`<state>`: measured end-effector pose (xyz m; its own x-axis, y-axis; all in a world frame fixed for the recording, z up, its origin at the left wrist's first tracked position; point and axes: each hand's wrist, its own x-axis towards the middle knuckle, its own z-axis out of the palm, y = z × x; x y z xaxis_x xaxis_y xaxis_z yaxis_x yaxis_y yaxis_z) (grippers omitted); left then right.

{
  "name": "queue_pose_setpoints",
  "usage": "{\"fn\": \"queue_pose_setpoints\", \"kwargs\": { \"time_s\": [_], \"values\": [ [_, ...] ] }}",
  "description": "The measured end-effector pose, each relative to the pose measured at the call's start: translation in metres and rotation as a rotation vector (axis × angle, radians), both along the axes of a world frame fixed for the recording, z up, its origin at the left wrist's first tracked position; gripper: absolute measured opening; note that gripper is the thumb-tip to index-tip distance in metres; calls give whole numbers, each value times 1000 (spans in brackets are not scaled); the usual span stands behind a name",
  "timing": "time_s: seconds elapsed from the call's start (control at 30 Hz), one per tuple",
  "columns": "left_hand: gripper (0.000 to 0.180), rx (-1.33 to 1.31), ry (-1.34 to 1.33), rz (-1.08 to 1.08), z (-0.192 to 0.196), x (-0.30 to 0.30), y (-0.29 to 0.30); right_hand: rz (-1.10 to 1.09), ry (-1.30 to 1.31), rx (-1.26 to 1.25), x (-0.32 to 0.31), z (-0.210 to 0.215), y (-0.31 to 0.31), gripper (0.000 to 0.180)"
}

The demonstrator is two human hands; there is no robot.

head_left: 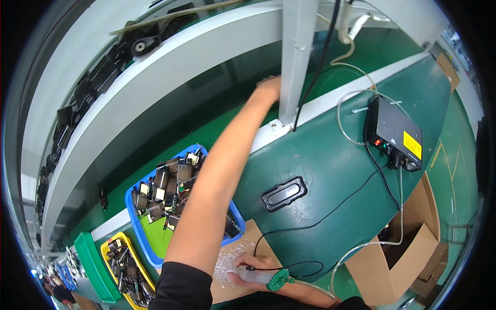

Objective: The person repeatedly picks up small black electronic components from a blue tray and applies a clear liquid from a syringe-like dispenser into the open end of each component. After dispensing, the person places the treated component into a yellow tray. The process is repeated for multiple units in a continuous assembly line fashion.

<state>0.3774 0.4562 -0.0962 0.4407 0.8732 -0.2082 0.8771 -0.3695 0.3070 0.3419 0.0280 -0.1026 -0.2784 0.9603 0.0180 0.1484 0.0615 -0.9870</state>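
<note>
My left arm reaches far forward across the bench. My left hand (268, 84) is beside a white upright post (297, 62), which hides most of its fingers, so I cannot see what it touches. Low in the view, my right hand (252, 266) is wrapped round a translucent dispensing syringe (249, 275) with a green cap (278, 279). A clear hose and a thin black cable run from it. Under that hand lies a cardboard sheet (253, 237) covered with glossy, clear glue-like residue. A black oblong plastic housing (284, 194) with a raised rim lies on the green bench top.
A blue bin (133, 206) of dark translucent parts with wires stands left of my arm. Further left are a yellow bin (109, 258) of similar parts and a green bin (90, 268). At right sit a black dispenser controller (392, 134) and an open cardboard box (372, 268).
</note>
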Motion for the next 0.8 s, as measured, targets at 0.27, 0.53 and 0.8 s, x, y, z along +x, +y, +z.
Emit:
{"fn": "queue_pose_setpoints", "kwargs": {
  "time_s": [0.27,0.53,0.8],
  "values": [
    [51,39,-120,279,56,-159,-50,138,29,-98,0,25,-1,20],
    [37,293,-523,469,105,-314,-292,-42,-76,-23,-19,15,-18,24],
    [38,651,-278,620,51,-332,-376,-76,-123,98,-32,25,-27,23]
  ]
}}
